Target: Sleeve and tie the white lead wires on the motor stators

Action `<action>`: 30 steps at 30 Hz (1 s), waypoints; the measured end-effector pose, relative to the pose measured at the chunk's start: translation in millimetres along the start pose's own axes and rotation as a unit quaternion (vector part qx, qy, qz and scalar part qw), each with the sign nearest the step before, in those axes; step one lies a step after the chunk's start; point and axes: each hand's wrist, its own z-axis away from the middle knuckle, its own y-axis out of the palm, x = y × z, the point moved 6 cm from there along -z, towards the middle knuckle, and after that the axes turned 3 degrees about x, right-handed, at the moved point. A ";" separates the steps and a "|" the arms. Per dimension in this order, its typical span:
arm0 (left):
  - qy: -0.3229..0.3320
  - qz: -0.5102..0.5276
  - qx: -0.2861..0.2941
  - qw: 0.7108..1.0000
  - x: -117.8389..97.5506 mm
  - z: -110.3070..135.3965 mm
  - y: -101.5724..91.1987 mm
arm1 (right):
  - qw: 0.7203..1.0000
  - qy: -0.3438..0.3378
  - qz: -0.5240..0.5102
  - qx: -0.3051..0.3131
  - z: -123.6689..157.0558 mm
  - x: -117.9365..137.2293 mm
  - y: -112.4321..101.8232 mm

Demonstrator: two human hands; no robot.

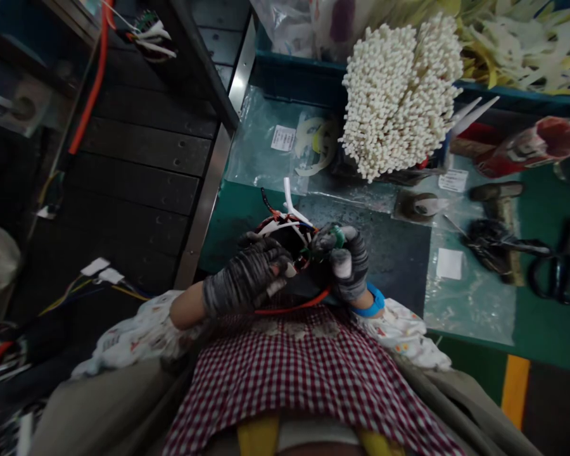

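Note:
A round wired part, apparently a motor stator (292, 239), sits between my hands above the near edge of the bench. White sleeves (289, 199), a black lead and thin coloured wires stick up from its far side. Curled in a grey, dirty glove, my left hand (249, 272) grips its left side, with a small pale piece by the fingertips. My right hand (349, 259), also gloved, closes on its right side, where something green shows by the fingers. A red cable (308, 304) runs beneath, close to my checked apron. My fingers hide much of the stator.
A big bundle of thin white sleeves (401, 95) lies behind, before a blue bin (299, 79). Plastic bags, a hammer (501, 196), black scissors (563, 272) and a red can (527, 149) lie to the right. A slatted conveyor (142, 145) with more wired parts runs on the left.

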 end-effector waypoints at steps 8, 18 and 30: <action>0.024 0.020 -0.083 0.996 -4.4 32.3 -17.5 | 0.998 -0.061 0.011 0.026 1.2 12.7 8.1; -0.012 -0.225 -0.082 0.971 -20.8 31.1 14.4 | 0.998 -0.040 0.046 0.015 -1.6 14.4 9.5; 0.085 -0.247 -0.183 0.948 -5.6 51.9 21.2 | 0.995 -0.087 0.035 0.035 -0.8 21.6 12.7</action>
